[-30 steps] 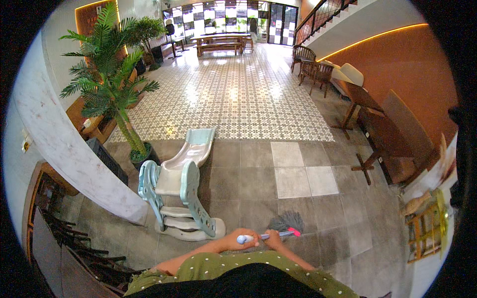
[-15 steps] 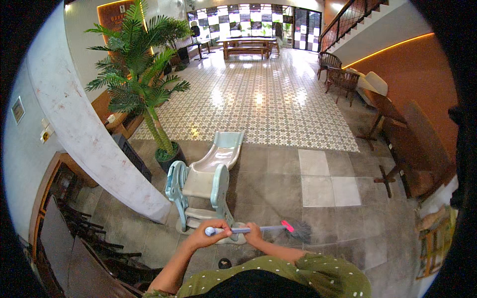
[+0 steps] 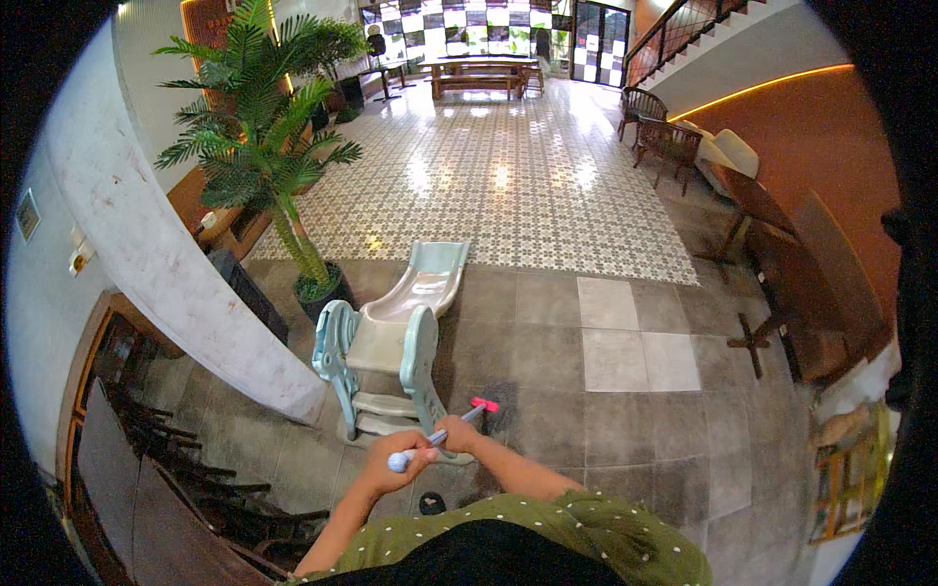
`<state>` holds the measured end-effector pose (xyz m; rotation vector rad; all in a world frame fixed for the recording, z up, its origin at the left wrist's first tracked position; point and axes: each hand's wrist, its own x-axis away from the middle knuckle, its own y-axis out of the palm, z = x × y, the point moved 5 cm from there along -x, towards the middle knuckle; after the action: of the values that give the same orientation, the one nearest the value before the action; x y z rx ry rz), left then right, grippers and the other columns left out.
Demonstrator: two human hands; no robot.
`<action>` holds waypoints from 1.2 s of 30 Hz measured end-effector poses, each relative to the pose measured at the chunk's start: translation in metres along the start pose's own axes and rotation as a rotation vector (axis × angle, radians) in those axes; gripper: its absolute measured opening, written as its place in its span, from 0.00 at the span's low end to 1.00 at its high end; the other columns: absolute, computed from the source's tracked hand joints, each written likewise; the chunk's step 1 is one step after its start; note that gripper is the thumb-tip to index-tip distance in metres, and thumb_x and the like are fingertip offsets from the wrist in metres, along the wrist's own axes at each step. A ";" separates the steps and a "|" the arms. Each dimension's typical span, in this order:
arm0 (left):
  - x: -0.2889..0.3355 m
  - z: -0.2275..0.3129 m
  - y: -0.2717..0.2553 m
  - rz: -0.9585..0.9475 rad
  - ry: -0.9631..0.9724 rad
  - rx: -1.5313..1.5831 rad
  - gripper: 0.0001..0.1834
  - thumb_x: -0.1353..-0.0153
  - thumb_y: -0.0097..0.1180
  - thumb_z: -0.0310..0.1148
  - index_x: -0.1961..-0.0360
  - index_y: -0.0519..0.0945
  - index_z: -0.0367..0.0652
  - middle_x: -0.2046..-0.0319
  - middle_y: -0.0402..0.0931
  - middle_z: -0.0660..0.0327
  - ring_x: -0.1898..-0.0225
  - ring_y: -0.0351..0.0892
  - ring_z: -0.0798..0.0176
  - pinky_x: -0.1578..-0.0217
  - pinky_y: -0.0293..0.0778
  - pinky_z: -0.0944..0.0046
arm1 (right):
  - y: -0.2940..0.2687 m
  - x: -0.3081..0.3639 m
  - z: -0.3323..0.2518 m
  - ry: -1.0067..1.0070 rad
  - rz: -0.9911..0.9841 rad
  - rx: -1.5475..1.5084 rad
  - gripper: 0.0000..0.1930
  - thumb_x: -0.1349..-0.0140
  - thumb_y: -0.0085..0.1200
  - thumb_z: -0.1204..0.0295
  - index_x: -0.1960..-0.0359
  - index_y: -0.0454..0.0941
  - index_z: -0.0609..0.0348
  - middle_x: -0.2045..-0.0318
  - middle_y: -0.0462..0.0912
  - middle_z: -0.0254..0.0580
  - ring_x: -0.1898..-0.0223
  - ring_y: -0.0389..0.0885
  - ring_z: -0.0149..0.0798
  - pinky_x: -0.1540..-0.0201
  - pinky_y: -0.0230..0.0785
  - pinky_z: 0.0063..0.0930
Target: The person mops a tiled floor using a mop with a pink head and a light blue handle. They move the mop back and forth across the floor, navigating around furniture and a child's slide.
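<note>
Both hands clasp the broom (image 3: pixel 451 429): left hand (image 3: pixel 396 459) at its end, right hand (image 3: pixel 459 435) midway. Its handle runs away rightward, pink head (image 3: pixel 485 403) touching the floor.

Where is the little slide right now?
In the head view, the pale green toy slide stands left of centre on the grey tiles, beside the potted palm, just beyond both hands gripping the broom.

- A small framed sign (image 3: pixel 27 214) hangs on the pale wall at the far left; it is rectangular, with a dark frame and a light inside.
- No package, label or screen can be seen clearly in the view.
</note>
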<state>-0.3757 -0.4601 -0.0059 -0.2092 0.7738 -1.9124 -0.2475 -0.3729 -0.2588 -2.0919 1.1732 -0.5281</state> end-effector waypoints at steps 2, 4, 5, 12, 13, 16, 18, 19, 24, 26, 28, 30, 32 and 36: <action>0.006 -0.005 -0.004 0.034 -0.055 0.111 0.16 0.37 0.59 0.45 0.72 0.80 0.42 0.75 0.79 0.59 0.73 0.78 0.62 0.70 0.72 0.62 | -0.002 0.011 -0.007 0.076 -0.102 -0.024 0.13 0.54 0.63 0.61 0.71 0.82 0.56 0.72 0.83 0.53 0.66 0.82 0.57 0.62 0.72 0.48; 0.007 -0.007 -0.003 0.066 -0.028 0.258 0.17 0.36 0.59 0.44 0.73 0.80 0.40 0.74 0.81 0.60 0.71 0.77 0.66 0.68 0.73 0.63 | -0.008 0.026 -0.008 0.129 -0.160 0.042 0.15 0.53 0.63 0.58 0.69 0.82 0.55 0.70 0.84 0.53 0.66 0.82 0.57 0.62 0.73 0.48; 0.009 -0.009 0.000 0.079 -0.026 0.332 0.18 0.36 0.58 0.44 0.74 0.80 0.40 0.73 0.82 0.60 0.71 0.77 0.68 0.68 0.73 0.64 | -0.009 0.037 -0.007 0.134 -0.178 0.067 0.16 0.52 0.63 0.57 0.68 0.83 0.55 0.69 0.84 0.53 0.66 0.82 0.57 0.62 0.73 0.48; 0.002 -0.010 0.102 -0.124 -0.079 0.619 0.16 0.34 0.58 0.43 0.68 0.81 0.39 0.68 0.81 0.62 0.64 0.77 0.69 0.62 0.71 0.66 | -0.025 0.160 0.065 0.306 -0.291 0.134 0.25 0.48 0.58 0.43 0.62 0.85 0.51 0.64 0.85 0.53 0.61 0.83 0.57 0.56 0.75 0.48; -0.001 -0.008 0.121 -0.160 -0.097 0.632 0.16 0.34 0.58 0.43 0.68 0.82 0.39 0.68 0.80 0.63 0.64 0.76 0.69 0.62 0.71 0.66 | -0.028 0.185 0.078 0.333 -0.264 0.119 0.25 0.47 0.58 0.42 0.62 0.85 0.50 0.63 0.85 0.52 0.61 0.83 0.57 0.56 0.75 0.49; -0.011 0.011 0.181 -0.323 -0.015 0.678 0.15 0.33 0.58 0.42 0.65 0.81 0.40 0.67 0.78 0.65 0.64 0.73 0.71 0.63 0.69 0.67 | -0.035 0.249 0.119 0.513 -0.090 0.152 0.24 0.46 0.58 0.43 0.59 0.85 0.45 0.64 0.85 0.50 0.59 0.84 0.54 0.55 0.74 0.49; -0.020 0.027 0.215 -0.432 0.113 0.642 0.14 0.33 0.58 0.42 0.63 0.80 0.41 0.66 0.78 0.65 0.63 0.73 0.71 0.62 0.68 0.67 | -0.041 0.290 0.142 0.584 0.064 0.200 0.22 0.46 0.58 0.44 0.64 0.86 0.49 0.68 0.86 0.49 0.62 0.84 0.54 0.61 0.73 0.48; -0.022 0.033 0.232 -0.502 0.119 0.658 0.13 0.33 0.57 0.41 0.63 0.79 0.41 0.65 0.78 0.65 0.62 0.74 0.70 0.61 0.69 0.67 | -0.041 0.309 0.153 0.648 0.089 0.150 0.21 0.46 0.58 0.46 0.65 0.86 0.50 0.69 0.85 0.49 0.63 0.84 0.54 0.62 0.73 0.48; -0.018 0.058 0.269 -0.731 0.276 0.567 0.13 0.33 0.58 0.41 0.61 0.77 0.42 0.62 0.79 0.62 0.58 0.76 0.66 0.55 0.70 0.64 | -0.040 0.360 0.168 0.651 0.406 0.191 0.19 0.54 0.67 0.52 0.73 0.83 0.56 0.74 0.83 0.52 0.68 0.83 0.55 0.66 0.72 0.47; -0.015 0.062 0.262 -0.797 0.284 0.561 0.12 0.34 0.58 0.40 0.61 0.77 0.41 0.61 0.80 0.61 0.57 0.76 0.65 0.54 0.70 0.63 | -0.036 0.364 0.167 0.672 0.449 0.156 0.18 0.55 0.69 0.54 0.73 0.83 0.55 0.73 0.83 0.51 0.67 0.82 0.55 0.63 0.73 0.47; -0.013 0.065 0.245 -0.811 0.312 0.562 0.12 0.35 0.58 0.39 0.61 0.78 0.41 0.61 0.80 0.61 0.57 0.76 0.65 0.54 0.71 0.62 | -0.028 0.357 0.165 0.724 0.378 0.060 0.15 0.54 0.69 0.57 0.69 0.84 0.52 0.66 0.84 0.49 0.61 0.81 0.55 0.56 0.74 0.48; -0.010 0.067 0.218 -0.774 0.342 0.574 0.11 0.36 0.58 0.38 0.62 0.78 0.40 0.61 0.80 0.60 0.57 0.77 0.64 0.54 0.71 0.62 | -0.025 0.338 0.157 0.698 0.364 0.040 0.15 0.55 0.69 0.58 0.69 0.84 0.52 0.67 0.83 0.50 0.62 0.81 0.55 0.57 0.74 0.48; -0.012 0.065 0.189 -0.753 0.302 0.517 0.11 0.37 0.58 0.36 0.62 0.78 0.39 0.61 0.81 0.60 0.58 0.78 0.64 0.55 0.71 0.62 | -0.027 0.308 0.147 0.632 0.383 0.053 0.14 0.55 0.69 0.59 0.72 0.83 0.53 0.70 0.83 0.50 0.64 0.81 0.55 0.60 0.73 0.47; -0.012 0.054 0.126 -0.668 0.240 0.320 0.10 0.37 0.59 0.36 0.62 0.79 0.41 0.60 0.81 0.59 0.58 0.79 0.62 0.54 0.73 0.61 | -0.026 0.231 0.113 0.468 0.505 0.007 0.13 0.57 0.70 0.61 0.74 0.83 0.52 0.71 0.83 0.51 0.65 0.82 0.55 0.61 0.73 0.47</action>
<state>-0.2505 -0.5070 -0.0372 -0.0355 0.5752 -2.7019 -0.0428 -0.5209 -0.3126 -1.6102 1.8861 -0.7911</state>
